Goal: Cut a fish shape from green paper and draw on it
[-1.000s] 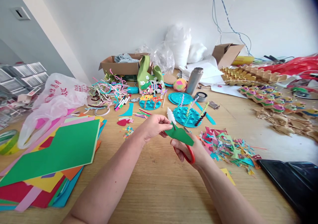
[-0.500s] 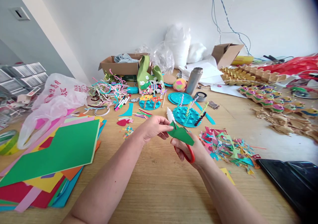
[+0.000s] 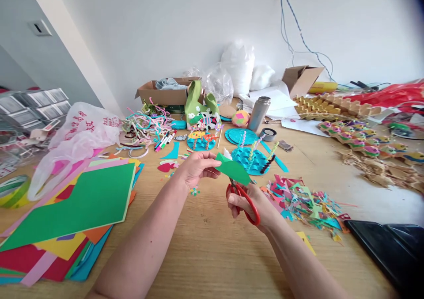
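My left hand point(image 3: 200, 168) pinches the left end of a small green piece of craft paper point(image 3: 235, 169) between thumb and fingers. The paper has a rounded outer edge and is held above the table. Red-handled scissors point(image 3: 252, 208) are in my right hand point(image 3: 260, 204), just below the paper's right half. Their blades point up toward it and are partly hidden behind it, so I cannot tell whether they touch it. Behind the paper, a white bottle tip point(image 3: 227, 153) and a blue disc with a scalloped surface and twisted pipe cleaners point(image 3: 253, 160) show on the table.
Coloured sheets point(image 3: 109, 193) are stacked at left, near a plastic bag point(image 3: 86, 126). Paper scraps point(image 3: 304, 197) lie to the right of my right hand, beyond them a black tray point(image 3: 374, 241). A steel flask point(image 3: 259, 113), pipe cleaners point(image 3: 142, 129) and painted egg-carton strips point(image 3: 367, 135) stand farther back.
The scissors have moved down from across the green paper to beneath it, their handles showing more fully. The paper has turned and shifted slightly left with my left hand. The view has tilted up a little.
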A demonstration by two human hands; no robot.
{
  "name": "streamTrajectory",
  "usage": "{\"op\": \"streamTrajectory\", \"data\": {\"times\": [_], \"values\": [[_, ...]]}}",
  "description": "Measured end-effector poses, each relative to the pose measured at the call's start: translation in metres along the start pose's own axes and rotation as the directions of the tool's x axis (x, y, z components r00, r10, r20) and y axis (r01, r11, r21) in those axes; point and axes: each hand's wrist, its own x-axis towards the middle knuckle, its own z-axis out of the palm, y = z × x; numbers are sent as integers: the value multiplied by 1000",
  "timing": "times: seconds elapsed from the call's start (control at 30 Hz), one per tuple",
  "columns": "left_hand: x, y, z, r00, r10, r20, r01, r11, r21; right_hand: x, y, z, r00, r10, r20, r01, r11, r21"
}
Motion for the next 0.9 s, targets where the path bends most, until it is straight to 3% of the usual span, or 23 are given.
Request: {"op": "streamTrajectory", "data": {"times": [0.17, 0.37, 0.5, 0.63, 0.9], "values": [[4, 5, -10, 984, 83, -159, -98, 991, -89, 0, -1, 1, 996, 89, 5, -89, 995, 55], [6, 7, -15, 956, 149, -252, -177, 980, -90, -2, -6, 4, 1000, -8, -1, 8, 997, 74], [1, 6, -7, 977, 111, -185, -113, 994, 0, -2, -9, 4, 975, -114, -192, 129, 989, 72], [-6, 3, 4, 998, 39, -48, -33, 992, 121, -1, -9, 4, 898, -183, -400, 223, 973, 56], [-9, -3, 15, 997, -13, 82, -5, 977, 214, 0, -6, 6, 858, -228, -461, 298, 951, 86]]}}
